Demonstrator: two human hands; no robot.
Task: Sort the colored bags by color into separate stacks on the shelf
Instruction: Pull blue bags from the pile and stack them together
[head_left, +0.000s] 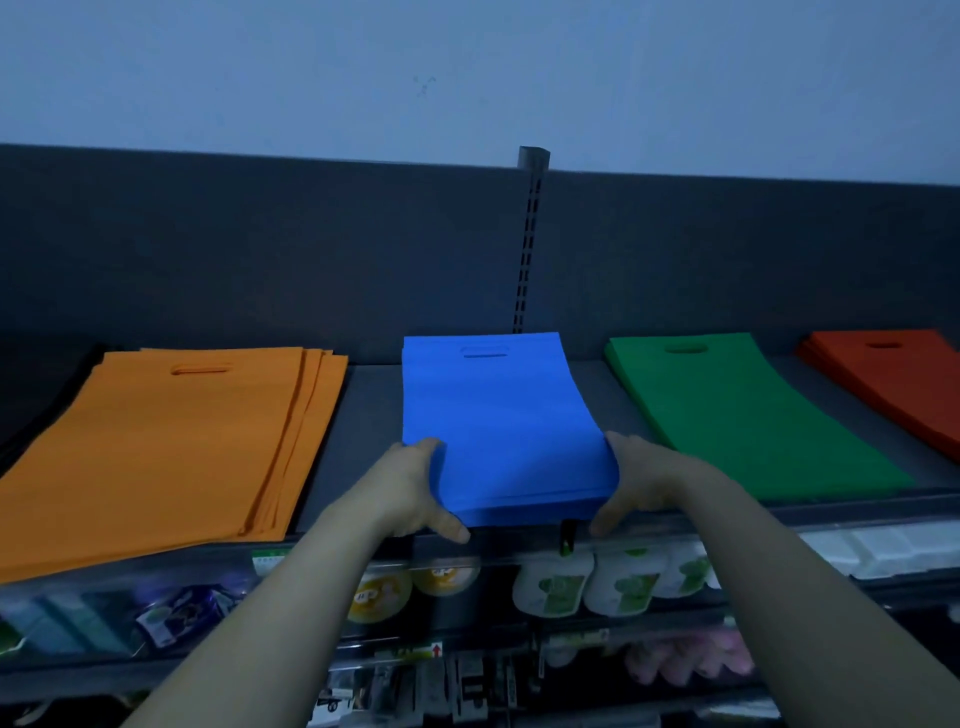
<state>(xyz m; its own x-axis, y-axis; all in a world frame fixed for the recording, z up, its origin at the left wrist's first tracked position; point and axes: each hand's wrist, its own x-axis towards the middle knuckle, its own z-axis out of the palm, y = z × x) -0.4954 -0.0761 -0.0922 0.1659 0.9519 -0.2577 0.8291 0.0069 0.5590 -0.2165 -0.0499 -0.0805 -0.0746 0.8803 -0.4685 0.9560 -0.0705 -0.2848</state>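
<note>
Blue stack (504, 415) lies flat mid-shelf (363, 415), long axis 6-12 o'clock, handle slot (484, 354) at the 12 end by the back panel (260, 260), near end at the front lip. Left hand (410, 488) clamps the 7 o'clock corner: fingers curled over the side edge, thumb along the front. Right hand (644, 478) does the same at the 5 o'clock corner. Hands are apart, 1 per corner. Orange stack (171, 441) at 9, slightly fanned. Green stack (743, 415) at 3, red stack (893, 379) beyond it.
</note>
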